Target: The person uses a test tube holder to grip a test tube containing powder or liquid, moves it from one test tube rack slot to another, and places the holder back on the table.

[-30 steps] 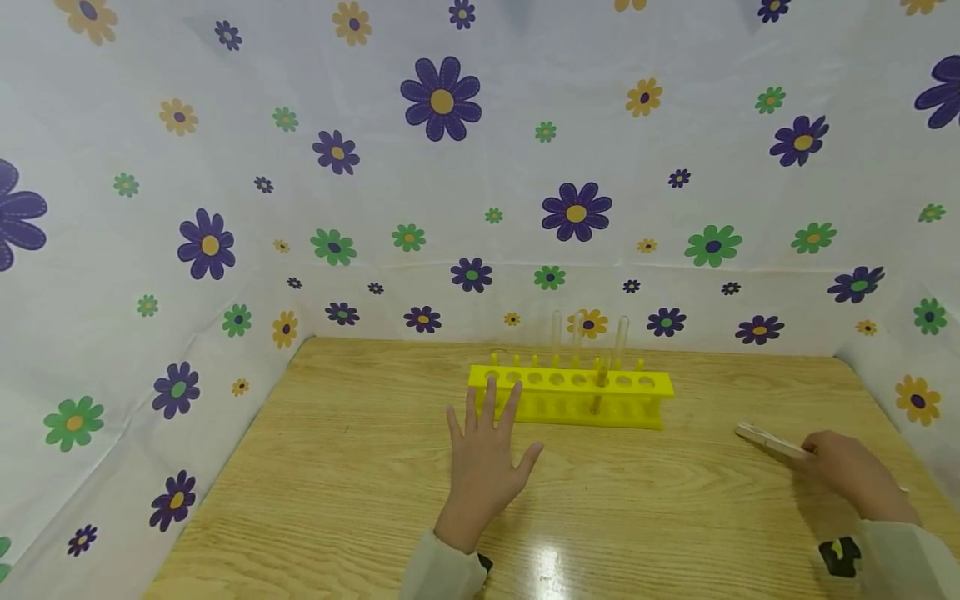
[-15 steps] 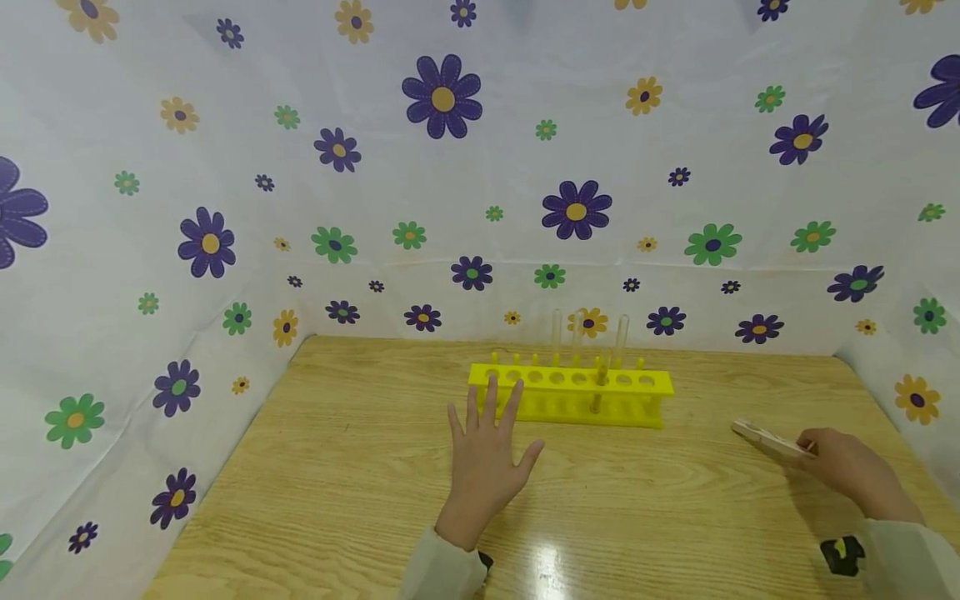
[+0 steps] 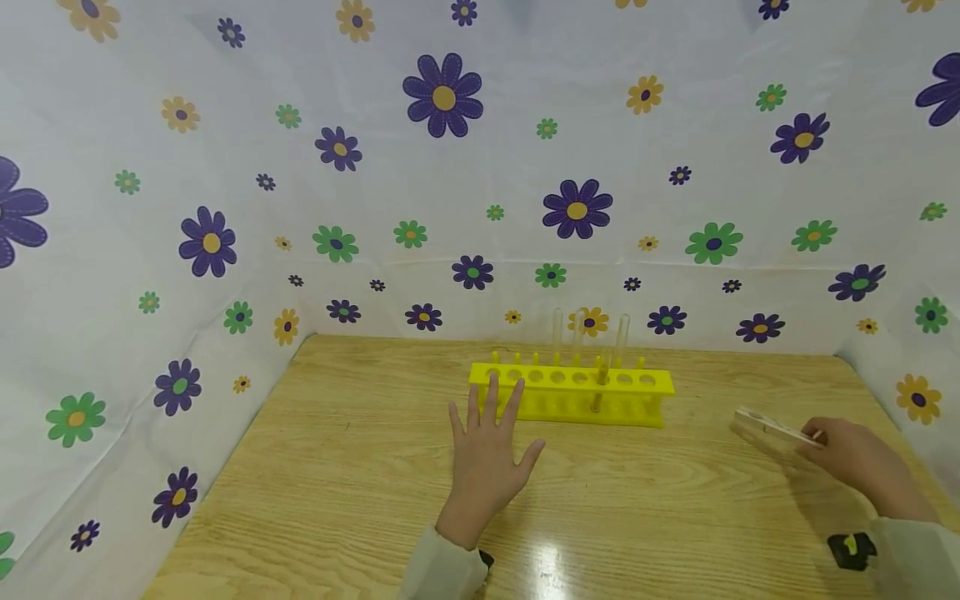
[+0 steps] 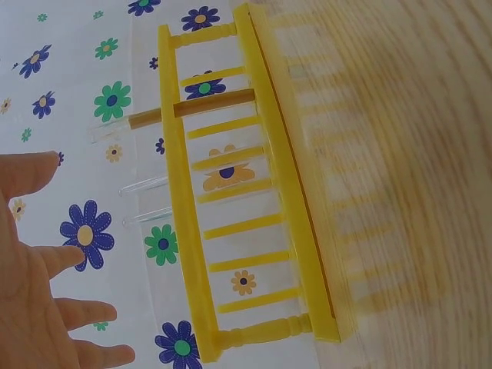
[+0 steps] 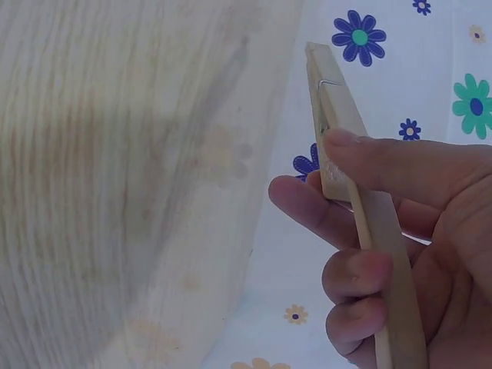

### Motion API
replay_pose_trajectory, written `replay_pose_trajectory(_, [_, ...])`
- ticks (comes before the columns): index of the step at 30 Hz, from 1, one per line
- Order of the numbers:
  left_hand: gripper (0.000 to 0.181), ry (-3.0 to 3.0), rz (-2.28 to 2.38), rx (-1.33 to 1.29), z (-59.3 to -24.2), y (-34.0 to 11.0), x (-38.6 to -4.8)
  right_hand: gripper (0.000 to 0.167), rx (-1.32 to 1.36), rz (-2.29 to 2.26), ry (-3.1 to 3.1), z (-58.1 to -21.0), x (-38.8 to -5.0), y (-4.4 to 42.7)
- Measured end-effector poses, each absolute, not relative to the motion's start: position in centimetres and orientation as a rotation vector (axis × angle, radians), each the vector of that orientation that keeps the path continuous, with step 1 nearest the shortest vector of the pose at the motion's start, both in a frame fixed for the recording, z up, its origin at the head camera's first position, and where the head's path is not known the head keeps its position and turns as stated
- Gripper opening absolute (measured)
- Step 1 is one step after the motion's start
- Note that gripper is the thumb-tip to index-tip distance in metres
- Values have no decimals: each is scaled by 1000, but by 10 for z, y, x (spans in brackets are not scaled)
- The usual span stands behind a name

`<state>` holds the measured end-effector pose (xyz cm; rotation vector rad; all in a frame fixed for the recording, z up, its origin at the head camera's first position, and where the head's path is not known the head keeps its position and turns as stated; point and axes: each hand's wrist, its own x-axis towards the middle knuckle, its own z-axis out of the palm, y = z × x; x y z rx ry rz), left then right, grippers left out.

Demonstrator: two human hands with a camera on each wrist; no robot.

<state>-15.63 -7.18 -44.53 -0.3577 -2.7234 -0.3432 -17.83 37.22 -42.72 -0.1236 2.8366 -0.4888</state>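
Observation:
My right hand [image 3: 862, 467] grips a wooden test tube holder [image 5: 346, 108] above the right side of the table. In the right wrist view, the thumb presses the holder's short arm and fingers curl round the long handle. The holder's tip points left in the head view, with nothing between its jaws. My left hand [image 3: 483, 471], fingers spread, is in front of the left end of a yellow test tube rack [image 3: 555, 414]. Whether it touches the rack is unclear. A test tube of brown liquid [image 4: 215, 102] stands in the rack. Clear test tubes [image 3: 557, 333] rise from the rack's back.
The wood-grain table [image 3: 337, 500] runs back to a white flower-print sheet [image 3: 510, 167], which also closes both sides. A dark strap [image 3: 851, 550] hangs under the right sleeve.
My right hand has lifted a little and its hold on the test tube holder has shifted; the handle end no longer shows behind the wrist. The left hand and rack stay in place.

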Motion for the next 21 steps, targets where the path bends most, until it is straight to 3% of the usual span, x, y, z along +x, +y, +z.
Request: replay_pose_trajectory(21, [74,-2745,-344,-358,-443,-70,-157,49,-193,-461,3045,-411,-182,355])
